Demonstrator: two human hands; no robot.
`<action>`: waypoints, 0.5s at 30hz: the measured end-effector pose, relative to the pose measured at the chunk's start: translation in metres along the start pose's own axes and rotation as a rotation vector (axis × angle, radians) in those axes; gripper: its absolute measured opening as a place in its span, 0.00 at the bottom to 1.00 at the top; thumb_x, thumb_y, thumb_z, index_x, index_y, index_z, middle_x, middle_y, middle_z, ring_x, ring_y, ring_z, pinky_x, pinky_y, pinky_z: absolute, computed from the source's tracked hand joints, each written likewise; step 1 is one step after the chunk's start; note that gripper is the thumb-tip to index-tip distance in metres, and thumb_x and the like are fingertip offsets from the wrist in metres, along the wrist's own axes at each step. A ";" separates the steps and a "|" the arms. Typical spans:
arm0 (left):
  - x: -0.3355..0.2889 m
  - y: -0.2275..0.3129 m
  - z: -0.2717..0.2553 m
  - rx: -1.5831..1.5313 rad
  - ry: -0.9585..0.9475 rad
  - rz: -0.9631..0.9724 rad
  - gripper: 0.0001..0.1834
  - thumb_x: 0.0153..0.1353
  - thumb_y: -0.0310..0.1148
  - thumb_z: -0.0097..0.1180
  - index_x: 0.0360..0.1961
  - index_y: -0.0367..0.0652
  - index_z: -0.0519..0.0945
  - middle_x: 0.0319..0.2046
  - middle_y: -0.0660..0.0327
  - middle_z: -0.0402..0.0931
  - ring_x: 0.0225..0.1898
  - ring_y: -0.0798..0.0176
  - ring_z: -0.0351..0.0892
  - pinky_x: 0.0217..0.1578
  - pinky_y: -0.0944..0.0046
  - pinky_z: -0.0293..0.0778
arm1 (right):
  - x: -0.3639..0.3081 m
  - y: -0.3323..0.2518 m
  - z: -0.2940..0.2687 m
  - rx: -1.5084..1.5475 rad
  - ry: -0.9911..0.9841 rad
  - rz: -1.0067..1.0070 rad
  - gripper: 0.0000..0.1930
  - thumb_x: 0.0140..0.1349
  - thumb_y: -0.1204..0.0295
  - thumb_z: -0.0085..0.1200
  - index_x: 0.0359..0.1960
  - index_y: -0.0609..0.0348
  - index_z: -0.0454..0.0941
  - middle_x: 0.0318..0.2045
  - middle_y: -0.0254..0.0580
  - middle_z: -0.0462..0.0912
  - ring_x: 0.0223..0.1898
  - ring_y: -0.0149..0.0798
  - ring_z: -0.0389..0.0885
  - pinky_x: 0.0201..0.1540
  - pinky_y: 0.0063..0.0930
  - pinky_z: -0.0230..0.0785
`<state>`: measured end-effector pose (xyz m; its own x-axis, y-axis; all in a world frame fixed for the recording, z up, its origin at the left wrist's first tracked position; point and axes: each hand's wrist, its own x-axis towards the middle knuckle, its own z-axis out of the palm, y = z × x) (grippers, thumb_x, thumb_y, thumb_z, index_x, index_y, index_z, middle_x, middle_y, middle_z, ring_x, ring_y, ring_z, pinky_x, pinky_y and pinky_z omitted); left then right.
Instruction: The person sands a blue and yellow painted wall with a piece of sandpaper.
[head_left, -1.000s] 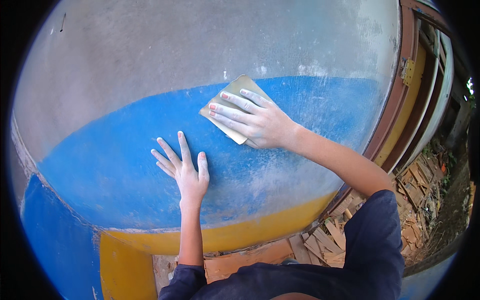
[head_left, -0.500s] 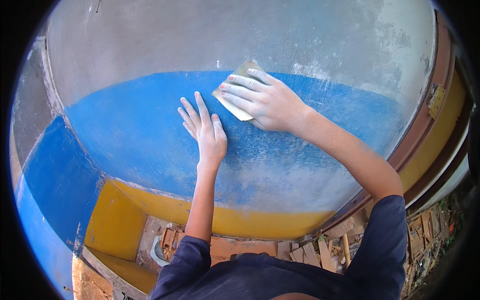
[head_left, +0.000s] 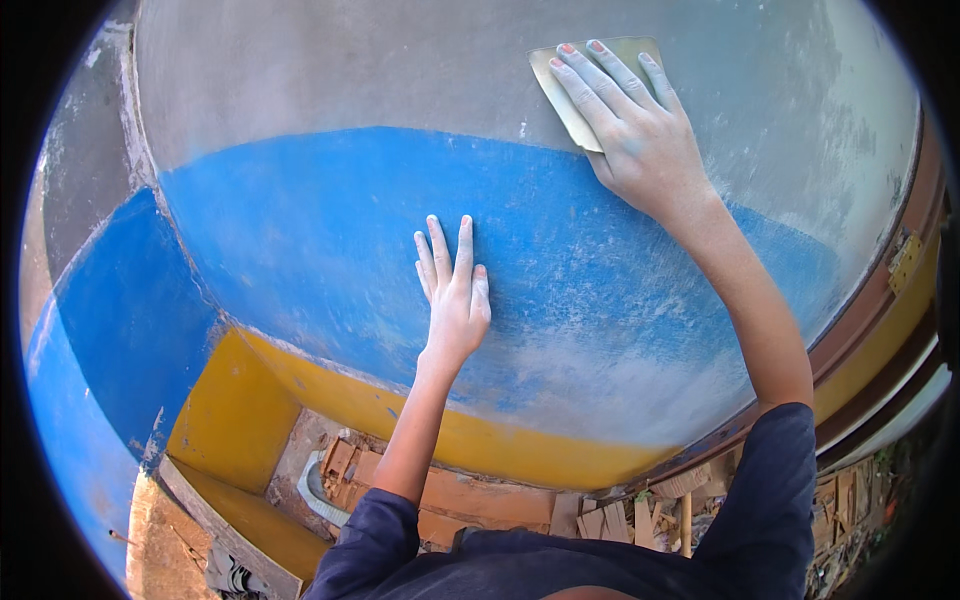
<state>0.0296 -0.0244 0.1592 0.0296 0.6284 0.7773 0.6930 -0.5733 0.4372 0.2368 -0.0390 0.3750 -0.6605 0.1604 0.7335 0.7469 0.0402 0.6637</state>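
Note:
A pale sheet of sandpaper (head_left: 572, 112) lies against the grey upper part of the wall (head_left: 330, 70). My right hand (head_left: 640, 130) presses flat over it, fingers stretched up and dusted white. Part of the sheet shows at the left of the hand and above the fingertips. Lower and to the left, my left hand (head_left: 457, 290) rests on the blue band (head_left: 330, 240) with its fingers extended and nothing held. White dust coats this hand too. Scuffed, whitish patches (head_left: 600, 370) spread over the blue paint below my right forearm.
A yellow band (head_left: 540, 450) runs along the wall's foot. Broken tiles and wood scraps (head_left: 610, 520) lie on the ground below. At the right stands a brown frame (head_left: 880, 290) with a yellow hinge (head_left: 904, 264). A blue and yellow side wall (head_left: 125, 310) meets the corner at left.
My right hand has slid the sandpaper up and to the right, off the blue edge onto the grey area. In the picture, my left hand sits slightly lower and further right.

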 end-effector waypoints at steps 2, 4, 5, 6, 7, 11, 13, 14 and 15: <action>0.003 -0.009 -0.011 -0.182 0.080 0.061 0.32 0.72 0.31 0.38 0.77 0.52 0.53 0.77 0.42 0.32 0.76 0.28 0.27 0.69 0.28 0.32 | -0.010 -0.046 0.007 0.148 -0.070 -0.053 0.27 0.65 0.64 0.52 0.67 0.47 0.70 0.70 0.33 0.68 0.72 0.36 0.63 0.73 0.46 0.55; 0.006 -0.011 -0.013 -0.211 0.041 0.094 0.33 0.72 0.32 0.39 0.77 0.52 0.52 0.77 0.41 0.31 0.76 0.28 0.26 0.69 0.28 0.31 | -0.027 -0.060 0.016 0.211 -0.140 -0.162 0.28 0.65 0.64 0.52 0.68 0.47 0.69 0.70 0.33 0.68 0.72 0.37 0.63 0.72 0.47 0.56; 0.008 -0.011 -0.010 -0.230 0.019 0.113 0.33 0.72 0.32 0.39 0.77 0.52 0.52 0.77 0.41 0.31 0.76 0.28 0.26 0.69 0.28 0.30 | -0.025 -0.049 0.009 0.178 -0.167 -0.164 0.28 0.65 0.64 0.53 0.69 0.47 0.69 0.70 0.34 0.68 0.72 0.38 0.63 0.72 0.47 0.56; 0.011 -0.012 -0.013 -0.254 0.015 0.119 0.33 0.72 0.32 0.39 0.77 0.52 0.52 0.77 0.41 0.31 0.76 0.28 0.26 0.69 0.28 0.30 | -0.015 -0.037 -0.001 0.147 -0.189 -0.172 0.29 0.65 0.64 0.53 0.69 0.47 0.69 0.70 0.34 0.68 0.72 0.38 0.63 0.72 0.47 0.57; 0.014 -0.014 -0.016 -0.185 -0.006 0.105 0.32 0.73 0.34 0.38 0.77 0.50 0.52 0.77 0.41 0.30 0.76 0.29 0.25 0.70 0.30 0.30 | 0.000 -0.022 -0.010 0.048 -0.126 -0.031 0.29 0.64 0.63 0.54 0.69 0.47 0.68 0.70 0.35 0.68 0.72 0.39 0.62 0.72 0.48 0.57; 0.015 -0.026 -0.011 -0.100 -0.017 0.090 0.32 0.74 0.40 0.37 0.77 0.51 0.52 0.77 0.41 0.28 0.76 0.30 0.23 0.69 0.28 0.26 | -0.004 -0.057 0.006 0.042 -0.131 0.002 0.33 0.62 0.62 0.56 0.70 0.52 0.67 0.68 0.39 0.70 0.71 0.42 0.65 0.73 0.48 0.55; 0.016 -0.029 -0.003 -0.070 -0.023 0.093 0.33 0.73 0.41 0.39 0.77 0.51 0.52 0.77 0.41 0.26 0.75 0.28 0.19 0.67 0.25 0.24 | -0.026 -0.077 0.013 0.280 -0.255 -0.145 0.33 0.61 0.62 0.57 0.69 0.51 0.68 0.69 0.37 0.70 0.71 0.42 0.64 0.74 0.49 0.51; 0.017 -0.030 -0.003 -0.079 -0.025 0.109 0.33 0.73 0.41 0.39 0.77 0.51 0.52 0.77 0.41 0.26 0.75 0.28 0.19 0.67 0.25 0.24 | -0.017 -0.066 0.004 0.265 -0.258 -0.136 0.33 0.61 0.62 0.57 0.69 0.51 0.68 0.69 0.37 0.70 0.71 0.42 0.64 0.74 0.49 0.51; 0.017 -0.030 0.001 -0.076 -0.020 0.112 0.33 0.73 0.42 0.39 0.77 0.51 0.52 0.77 0.41 0.25 0.75 0.27 0.18 0.66 0.24 0.22 | -0.001 -0.044 -0.009 0.058 -0.200 -0.052 0.32 0.61 0.61 0.57 0.69 0.50 0.68 0.69 0.36 0.69 0.71 0.42 0.64 0.74 0.50 0.50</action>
<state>0.0104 0.0039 0.1590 0.1179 0.5682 0.8144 0.6277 -0.6781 0.3823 0.2038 -0.0501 0.3465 -0.6744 0.3486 0.6509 0.7190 0.1094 0.6863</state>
